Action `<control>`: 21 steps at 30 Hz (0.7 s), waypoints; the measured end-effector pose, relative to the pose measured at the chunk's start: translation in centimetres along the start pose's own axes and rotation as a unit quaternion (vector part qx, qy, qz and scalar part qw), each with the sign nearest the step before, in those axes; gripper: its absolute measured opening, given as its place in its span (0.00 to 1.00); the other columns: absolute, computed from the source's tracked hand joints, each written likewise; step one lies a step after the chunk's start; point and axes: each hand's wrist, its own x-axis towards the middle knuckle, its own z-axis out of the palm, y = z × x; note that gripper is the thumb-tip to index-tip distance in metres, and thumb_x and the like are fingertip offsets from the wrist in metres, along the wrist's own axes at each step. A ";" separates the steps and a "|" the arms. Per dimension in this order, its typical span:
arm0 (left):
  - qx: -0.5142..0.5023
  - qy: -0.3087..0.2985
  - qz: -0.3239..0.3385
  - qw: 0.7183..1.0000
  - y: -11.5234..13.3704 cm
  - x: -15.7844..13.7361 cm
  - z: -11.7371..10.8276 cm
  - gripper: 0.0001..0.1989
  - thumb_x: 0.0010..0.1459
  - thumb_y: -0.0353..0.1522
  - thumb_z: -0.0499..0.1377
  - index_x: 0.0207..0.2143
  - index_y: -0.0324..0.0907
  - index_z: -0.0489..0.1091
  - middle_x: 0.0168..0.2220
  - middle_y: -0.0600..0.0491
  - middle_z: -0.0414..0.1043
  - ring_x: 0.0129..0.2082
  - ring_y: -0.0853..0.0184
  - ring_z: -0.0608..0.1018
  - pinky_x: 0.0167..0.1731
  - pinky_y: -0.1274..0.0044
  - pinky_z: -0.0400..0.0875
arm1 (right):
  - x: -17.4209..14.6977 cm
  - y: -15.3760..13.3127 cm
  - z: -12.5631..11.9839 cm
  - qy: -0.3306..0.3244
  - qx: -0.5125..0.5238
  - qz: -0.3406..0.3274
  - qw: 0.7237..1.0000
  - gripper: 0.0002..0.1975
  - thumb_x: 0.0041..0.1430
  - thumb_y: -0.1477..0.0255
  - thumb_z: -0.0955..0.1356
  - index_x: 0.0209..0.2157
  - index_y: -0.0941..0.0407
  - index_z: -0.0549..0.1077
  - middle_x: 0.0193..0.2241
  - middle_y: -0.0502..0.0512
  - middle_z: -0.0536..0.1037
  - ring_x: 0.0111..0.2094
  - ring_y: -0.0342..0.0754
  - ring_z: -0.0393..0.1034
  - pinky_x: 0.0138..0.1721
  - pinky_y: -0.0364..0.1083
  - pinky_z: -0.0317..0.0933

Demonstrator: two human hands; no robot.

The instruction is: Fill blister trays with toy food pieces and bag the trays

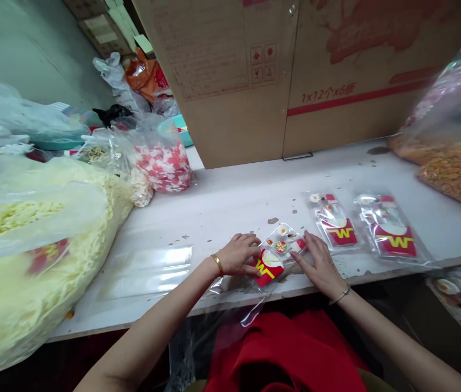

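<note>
A clear plastic bag [271,247] lies tilted at the table's front edge, between my two hands. Inside it are a red fries-box piece with a yellow W [269,268], a round pizza-like piece [281,246], a fried-egg piece [283,231] and a red-and-white piece [299,245]. My left hand [240,256], fingers bent, grips the bag's left side by the fries box. The thumb and fingers of my right hand [319,264] close on the right side around the red-and-white piece. The bag's open-looking end hangs over the edge.
Two filled bags [338,226] [393,231] lie to the right. Flat clear bags [152,269] are left of my hands. A big sack of cream pieces [50,283] covers the left. A cardboard box [230,109] stands behind; a bag of orange-brown pieces [459,177] sits far right.
</note>
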 end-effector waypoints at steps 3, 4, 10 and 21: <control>-0.042 0.006 -0.010 0.999 0.1 -0.5 0.1 0.08 0.54 0.39 0.61 0.32 0.46 0.72 0.56 0.50 0.64 0.60 0.53 0.61 0.55 0.59 0.57 | 1.2 -0.3 -0.1 -0.009 0.044 0.029 0.999 0.30 0.62 0.53 0.57 0.58 0.59 0.61 0.44 0.63 0.68 0.49 0.56 0.61 0.54 0.56 0.57; -0.060 0.017 -0.016 0.998 0.1 -0.7 0.2 0.05 0.55 0.37 0.60 0.32 0.46 0.72 0.57 0.50 0.63 0.61 0.54 0.60 0.56 0.60 0.57 | 1.5 -0.5 -0.1 -0.011 0.053 0.034 0.998 0.29 0.62 0.52 0.57 0.56 0.58 0.63 0.41 0.62 0.69 0.47 0.56 0.63 0.52 0.55 0.58; -0.142 0.090 -0.052 0.984 -0.2 -0.7 1.6 0.04 0.57 0.34 0.57 0.34 0.44 0.70 0.59 0.48 0.59 0.60 0.60 0.60 0.57 0.64 0.58 | 1.2 -2.6 0.3 -0.044 -0.012 0.009 0.999 0.47 0.45 0.42 0.65 0.59 0.57 0.58 0.45 0.63 0.67 0.48 0.60 0.61 0.50 0.57 0.58; -0.178 0.124 -0.062 0.974 -0.4 0.8 2.3 0.05 0.59 0.33 0.55 0.34 0.43 0.69 0.59 0.48 0.59 0.61 0.60 0.59 0.58 0.63 0.58 | 1.3 -4.2 1.3 -0.034 -0.092 0.013 0.995 0.48 0.40 0.45 0.68 0.58 0.57 0.54 0.48 0.65 0.66 0.52 0.64 0.58 0.50 0.60 0.53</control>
